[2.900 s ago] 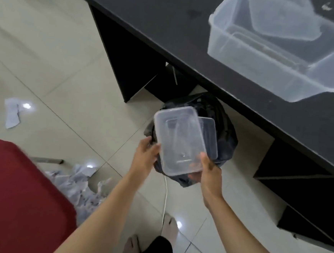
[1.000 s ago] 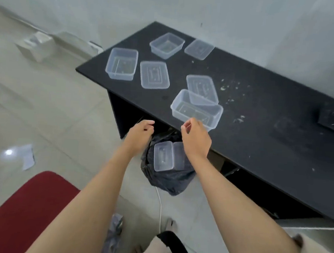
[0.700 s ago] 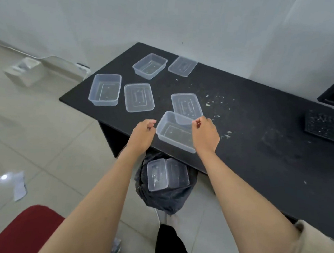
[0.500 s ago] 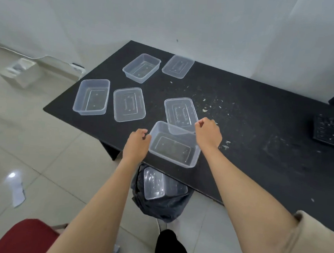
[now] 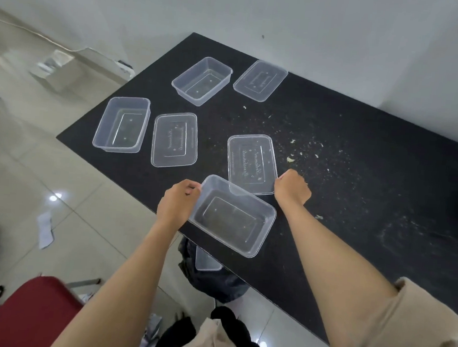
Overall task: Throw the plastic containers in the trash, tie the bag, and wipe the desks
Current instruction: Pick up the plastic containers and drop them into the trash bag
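The fingers of the left hand (image 5: pixel 176 205) were curled onto the left rim of the clear rectangular plastic tub (image 5: pixel 233 214) at the near edge of the black speckled desk (image 5: pixel 372 184), apparently pinching it; the right hand (image 5: pixel 292 188) was bunched at the near right corner of the flat clear plastic lid (image 5: pixel 252 162) lying just beyond the tub, and I could not tell whether it had a grip or only touched. From where I watched, the tub sat with its near corner out past the desk edge, directly above the black trash bag (image 5: pixel 214 279) on the floor, where another clear container (image 5: pixel 207 262) already showed. My main worry was the one-sided hold: thin, slick plastic pinched at one rim could twist or slip, and the tub might tumble past the bag onto the tiles. The lid's near edge seemed tucked under or against the tub's far rim, so lifting either could drag the other off the desk. Crumbs (image 5: pixel 290 159) to the right might be swept onto the floor by a careless forearm. Two more tubs (image 5: pixel 122 124) (image 5: pixel 202 81) and two lids (image 5: pixel 175 139) (image 5: pixel 260 80) waited further left and far.
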